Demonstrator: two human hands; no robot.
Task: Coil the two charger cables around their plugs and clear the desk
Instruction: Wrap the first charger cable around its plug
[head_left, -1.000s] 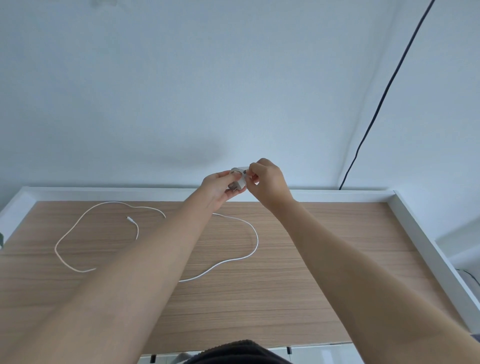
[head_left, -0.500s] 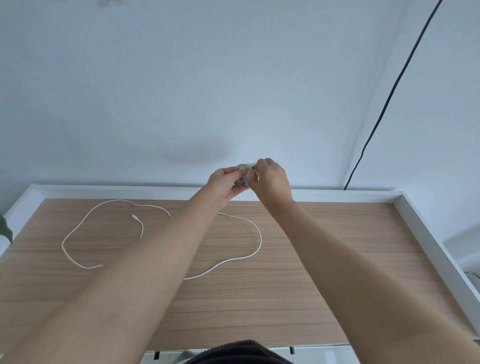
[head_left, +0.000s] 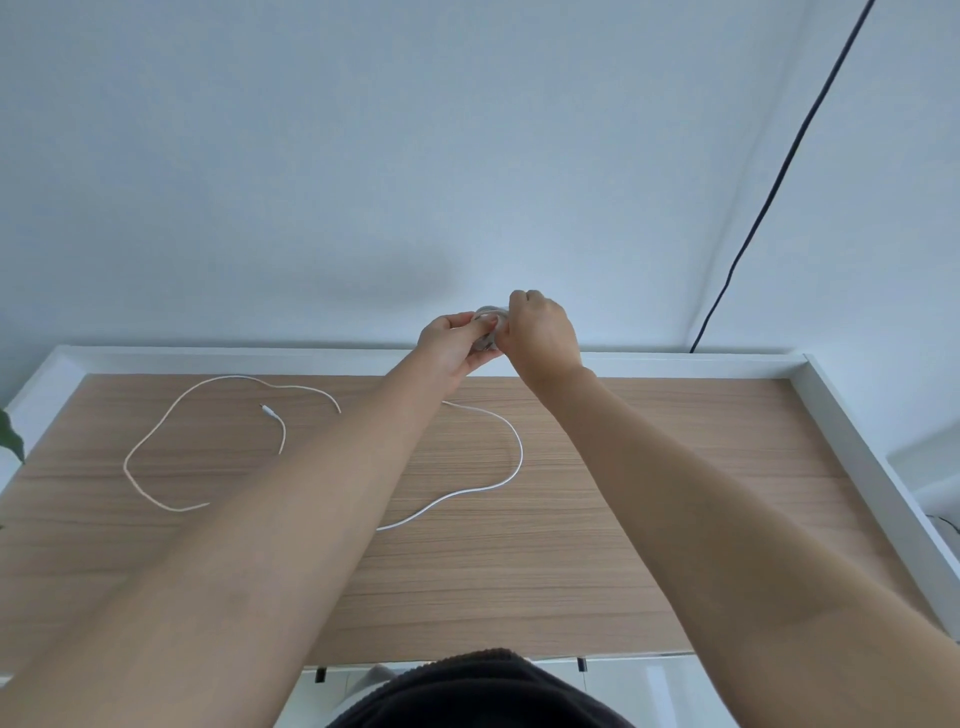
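A white charger plug (head_left: 488, 325) is held up over the desk's far edge, between both hands and mostly hidden by fingers. My left hand (head_left: 452, 348) grips it from the left. My right hand (head_left: 540, 332) pinches the white cable (head_left: 511, 441) at the plug's top. From the plug the cable drops under my left arm and lies in loose loops on the wooden desk (head_left: 675, 467). Its free connector end (head_left: 268, 411) rests at the left. Only one charger is in view.
A raised white rim (head_left: 857, 447) borders the desk at the back and on the right. A black wire (head_left: 769, 197) runs down the wall in the right corner. A green leaf (head_left: 10, 436) pokes in at the left edge.
Both hands have risen slightly and moved closer together around the plug. My right hand has shifted over the plug's top. The cable on the desk lies about as before.
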